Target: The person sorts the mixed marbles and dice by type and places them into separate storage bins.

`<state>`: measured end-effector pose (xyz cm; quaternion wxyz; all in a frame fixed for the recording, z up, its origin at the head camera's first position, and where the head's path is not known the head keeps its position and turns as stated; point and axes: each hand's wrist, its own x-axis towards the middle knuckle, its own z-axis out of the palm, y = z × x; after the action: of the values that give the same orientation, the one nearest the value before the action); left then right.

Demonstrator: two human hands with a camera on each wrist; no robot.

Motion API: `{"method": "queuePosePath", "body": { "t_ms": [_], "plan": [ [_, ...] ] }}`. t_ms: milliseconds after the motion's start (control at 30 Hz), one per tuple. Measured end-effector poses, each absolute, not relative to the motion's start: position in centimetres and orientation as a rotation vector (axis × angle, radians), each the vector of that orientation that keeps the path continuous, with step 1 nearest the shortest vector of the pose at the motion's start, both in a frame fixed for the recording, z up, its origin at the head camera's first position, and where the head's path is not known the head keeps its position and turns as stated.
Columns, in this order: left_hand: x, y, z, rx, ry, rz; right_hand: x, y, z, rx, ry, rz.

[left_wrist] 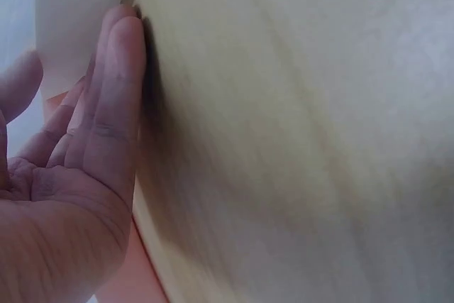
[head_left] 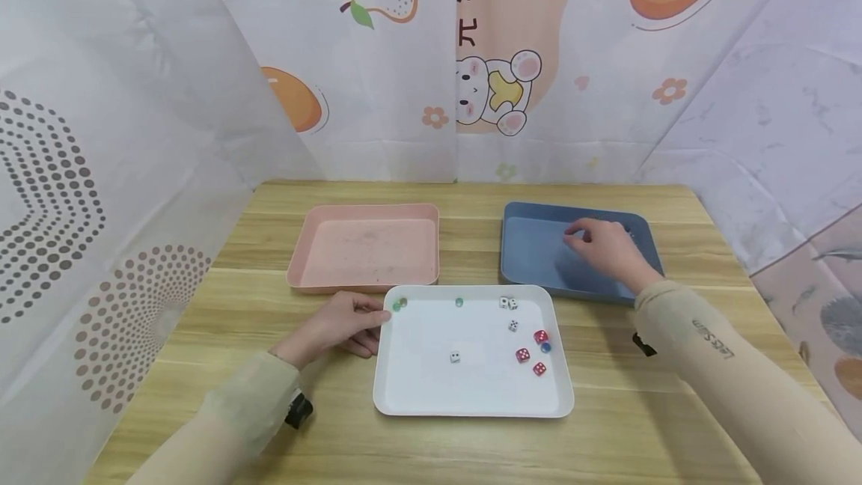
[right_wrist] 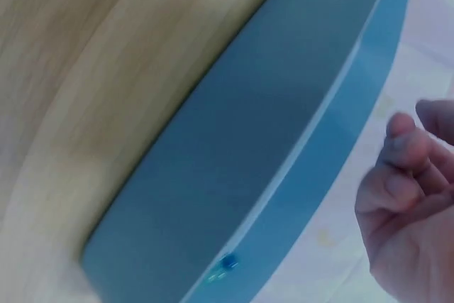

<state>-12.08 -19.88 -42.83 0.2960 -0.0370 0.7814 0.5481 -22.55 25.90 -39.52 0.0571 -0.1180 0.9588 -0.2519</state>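
Observation:
A white tray [head_left: 417, 388] lies in the middle of the table. My left hand [head_left: 346, 322] is at its left side, thumb over the rim; the left wrist view shows straight fingers [left_wrist: 117, 83] against its outer wall. In the tray are several white dice [head_left: 455, 356], red dice [head_left: 522, 355], a blue bead [head_left: 545, 347] and greenish glass beads [head_left: 459, 302]. Above the blue tray [head_left: 532, 245] is my right hand [head_left: 604, 249], its fingers loosely bent and nothing showing between thumb and index finger. Small shiny beads [right_wrist: 225, 264] show inside the blue tray's wall.
A pink tray [head_left: 370, 245] stands behind the white one on the left. The wooden table [head_left: 337, 440] reaches back to a printed white curtain [head_left: 390, 96], with more curtain hanging on both sides.

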Motion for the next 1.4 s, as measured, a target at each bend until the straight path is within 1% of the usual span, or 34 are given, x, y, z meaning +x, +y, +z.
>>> {"method": "queuePosePath", "body": {
  "t_ms": [233, 500, 733, 900, 1167, 1400],
  "plan": [
    [-12.7, -20.1, -41.8, -0.061, 2.167, 1.440, -20.7, 23.9, -39.4, -0.442, 2.602, -0.838],
    [-13.6, -19.7, -39.0, 0.045, 2.463, 1.381, -19.2, 23.1, -39.2, -0.358, 2.458, -0.888],
    [-13.5, -16.7, -37.2, 0.244, 2.495, 1.289, -18.4, 23.4, -39.2, -0.248, 2.317, -0.944],
    [-13.3, -14.0, -37.7, 0.428, 2.434, 1.173, -18.3, 24.0, -39.2, -0.273, 2.221, -1.028],
    [-12.6, -10.9, -39.6, 0.626, 2.434, 0.906, -18.1, 24.4, -39.4, -0.305, 2.180, -1.012],
    [-11.8, -9.4, -40.9, 0.634, 2.345, 0.841, -17.9, 24.2, -39.9, -0.306, 2.125, -0.985]
  ]
}}
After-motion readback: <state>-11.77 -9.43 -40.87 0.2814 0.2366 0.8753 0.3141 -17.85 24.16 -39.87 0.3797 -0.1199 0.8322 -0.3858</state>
